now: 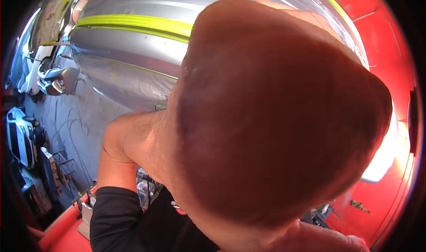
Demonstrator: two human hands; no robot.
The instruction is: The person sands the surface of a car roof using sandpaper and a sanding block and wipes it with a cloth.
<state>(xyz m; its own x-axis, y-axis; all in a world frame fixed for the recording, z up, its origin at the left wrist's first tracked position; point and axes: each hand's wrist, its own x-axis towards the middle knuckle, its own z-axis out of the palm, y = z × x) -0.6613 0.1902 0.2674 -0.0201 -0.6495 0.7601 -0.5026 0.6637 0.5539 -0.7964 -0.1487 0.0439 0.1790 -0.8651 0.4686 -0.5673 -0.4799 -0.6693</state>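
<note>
A large dark, blurred patch of skin [284,114] fills the middle of the view, very close to the lens. It joins the bent bare arm [128,141] at the left, which comes out of a black sleeve [115,216], so I take it for my left hand or wrist. Its fingers do not show clearly. More skin [306,17] peeks out behind its upper edge, and another strip of skin [328,241] lies at the lower right. Which part of my right arm or hand these belong to, if any, I cannot tell. No held object is visible.
Behind stands a silver car body [137,43], with yellow-green tape [133,23] and clear plastic sheeting [128,83]. Red panels [381,39] rise at the right beside a bright lamp [384,159]. At the left are a loose bumper [60,81], a white car [20,136] and cables on the grey floor.
</note>
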